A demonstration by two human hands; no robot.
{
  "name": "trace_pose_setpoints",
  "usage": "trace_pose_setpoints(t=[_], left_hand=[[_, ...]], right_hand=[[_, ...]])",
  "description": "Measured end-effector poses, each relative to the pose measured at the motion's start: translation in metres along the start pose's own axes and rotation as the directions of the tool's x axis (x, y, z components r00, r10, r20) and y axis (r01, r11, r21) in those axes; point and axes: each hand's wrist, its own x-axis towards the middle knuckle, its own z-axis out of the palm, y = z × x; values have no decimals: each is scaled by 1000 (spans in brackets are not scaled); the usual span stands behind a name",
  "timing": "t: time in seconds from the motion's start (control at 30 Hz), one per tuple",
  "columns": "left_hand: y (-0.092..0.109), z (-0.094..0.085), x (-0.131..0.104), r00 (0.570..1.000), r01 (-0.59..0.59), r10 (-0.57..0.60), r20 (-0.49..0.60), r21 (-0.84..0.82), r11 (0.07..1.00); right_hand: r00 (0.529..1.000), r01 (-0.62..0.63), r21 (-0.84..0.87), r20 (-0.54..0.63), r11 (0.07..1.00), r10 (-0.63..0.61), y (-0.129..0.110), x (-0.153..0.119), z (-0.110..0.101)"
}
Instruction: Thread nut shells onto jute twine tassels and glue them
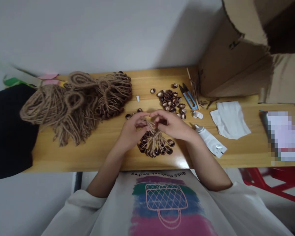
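My left hand [134,131] and my right hand [173,124] meet at the middle of the table, their fingers closed around the top of a bundle of jute cords [155,139]. Its cords fan out towards me, each tipped with a dark brown, shiny piece like a nut shell. My fingers partly hide the gathered top. Beyond my right hand lies a loose pile of similar brown pieces [170,100] with pale patches. A few more lie just past my left hand. To the right of my right wrist rests a white squeeze tube [211,141].
Large bundles of jute cord [103,93] cover the table's left part, near a black cloth [12,131]. Blue-handled thread snips [188,97], a small white cap [138,98], white tissues [232,119] and a pixelated item [286,136] lie about. A cardboard box [236,65] stands back right.
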Motion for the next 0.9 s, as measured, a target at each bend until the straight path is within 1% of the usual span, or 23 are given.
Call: trace_pose_setpoints(t=[0.17,0.3,0.43,0.53,0.6,0.73,0.9], left_hand=[[-2,-1,1,999,-42,41,-25,-56,998],[-7,2,2,998,-56,53,-28,-103,993],[-12,5,4,994,-104,98,-46,-144,984],[-13,6,5,988,-139,125,-94,-151,979],[-13,6,5,987,-137,119,-110,-164,977],[-11,7,5,990,-102,82,-115,-183,978],[-10,8,5,988,-115,99,-121,-139,984]], right_hand=[[999,-13,-7,43,1000,13,0,0,1],[997,34,-33,67,999,-32,1,0,2],[995,33,12,93,999,-34,2,-2,3],[998,25,8,66,1000,-26,3,-2,4],[999,5,-14,32,1000,-5,3,-1,6],[1000,-30,-29,1,999,30,5,1,10],[997,-73,-44,-40,996,72,1,2,14]])
